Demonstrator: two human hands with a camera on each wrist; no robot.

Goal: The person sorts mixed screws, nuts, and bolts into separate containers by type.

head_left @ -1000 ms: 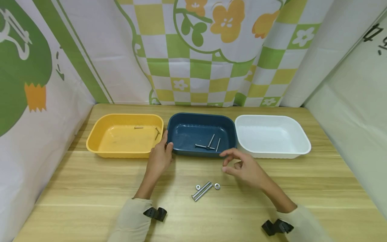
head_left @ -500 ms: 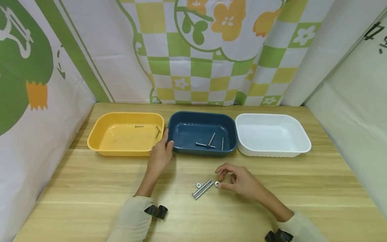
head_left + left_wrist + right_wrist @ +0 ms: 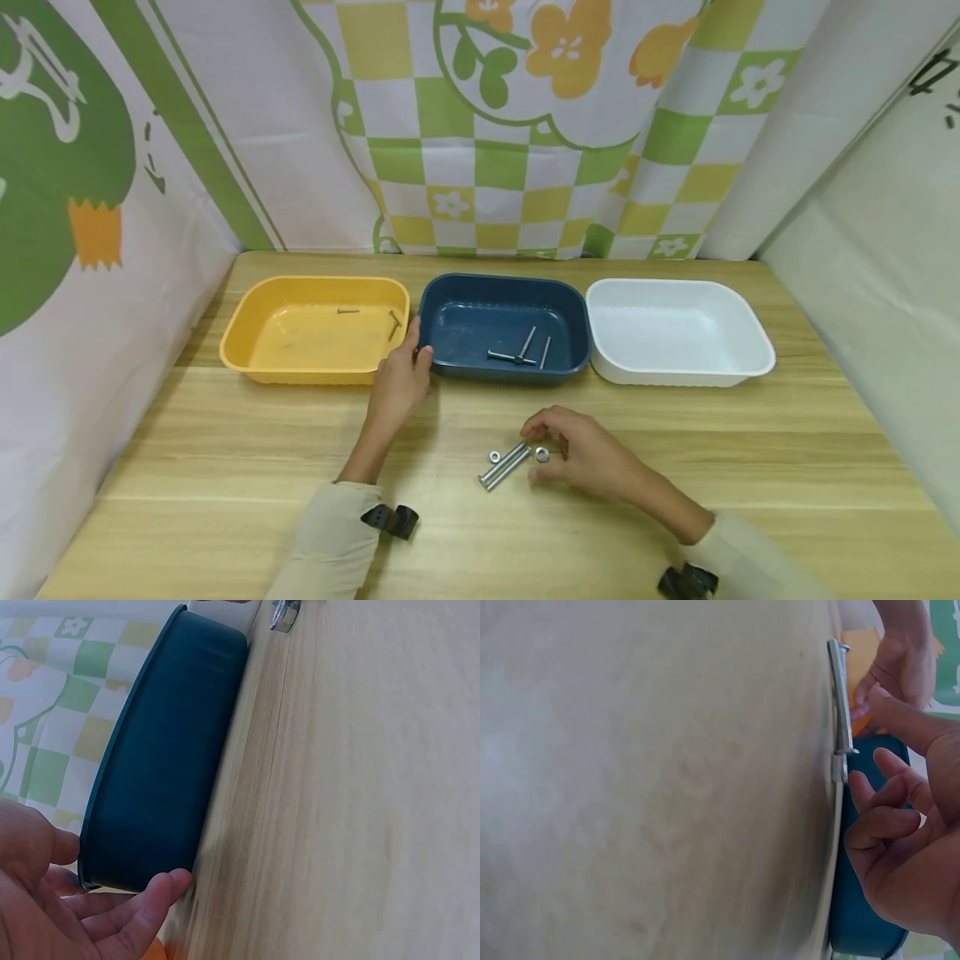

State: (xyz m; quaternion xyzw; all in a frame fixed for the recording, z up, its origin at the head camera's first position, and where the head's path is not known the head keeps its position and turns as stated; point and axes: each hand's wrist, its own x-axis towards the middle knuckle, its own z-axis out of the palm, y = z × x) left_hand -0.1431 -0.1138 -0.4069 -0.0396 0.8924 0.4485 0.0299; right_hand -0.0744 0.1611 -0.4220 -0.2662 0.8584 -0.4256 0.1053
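My left hand (image 3: 399,383) lies against the left end of the dark blue tray (image 3: 457,321), its fingers nearly straight in the left wrist view and touching the tray's outside. Over the table, my right hand (image 3: 592,458) has thumb and index finger apart on either side of a steel nut (image 3: 542,454), without gripping it. Two long bolts (image 3: 510,469) lie side by side just left of that nut. A smaller nut (image 3: 494,457) sits beside their upper left. Inside the blue tray are several thin bolts (image 3: 512,358).
A yellow tray (image 3: 300,337) with a few small screws (image 3: 348,311) stands left of the blue one. To the right, a white tray (image 3: 678,329) adjoins the blue tray. A patterned cloth (image 3: 498,183) hangs behind the wooden table (image 3: 247,467).
My right hand has come down from the blue tray's front edge towards the nut and bolts, its thumb and index finger spreading around the nut. The left hand stays at the tray.
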